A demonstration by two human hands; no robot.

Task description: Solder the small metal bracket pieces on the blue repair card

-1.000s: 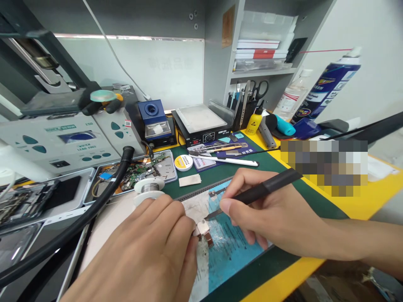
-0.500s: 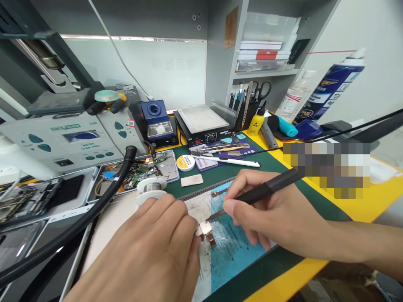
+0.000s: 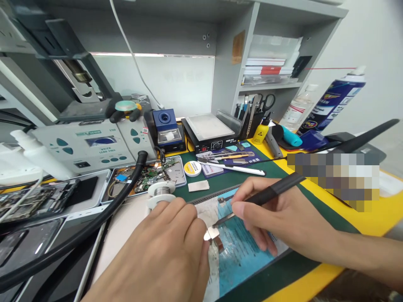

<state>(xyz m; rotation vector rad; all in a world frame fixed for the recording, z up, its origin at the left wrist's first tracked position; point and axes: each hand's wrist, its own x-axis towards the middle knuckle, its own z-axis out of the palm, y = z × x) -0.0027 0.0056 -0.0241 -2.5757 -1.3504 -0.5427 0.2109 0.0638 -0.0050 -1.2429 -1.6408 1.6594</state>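
My left hand (image 3: 163,247) is closed, its thumb and forefinger pinching a small shiny silver part (image 3: 213,233). A short brown strip (image 3: 218,243) hangs from this part. My right hand (image 3: 267,214) grips a slim black-handled tool (image 3: 267,193) like a pen. Its narrow metal tip (image 3: 225,218) points down-left and meets or nearly meets the upper edge of the silver part; I cannot tell which. Under both hands lies a stained white and blue work pad (image 3: 245,260). Fingers hide the left end of the part.
A solder wire spool (image 3: 162,191) stands just beyond my left hand. A thick black hose (image 3: 103,214) crosses the left side. Behind are a tray of circuit boards (image 3: 181,176), a round tin (image 3: 192,168), a white-handled brush (image 3: 242,168) and a hot plate (image 3: 209,128). The right side is partly pixelated.
The camera view has shifted, so everything sits lower and further right. Both hands keep their grips, and the tool tip stays at the silver part's upper edge.
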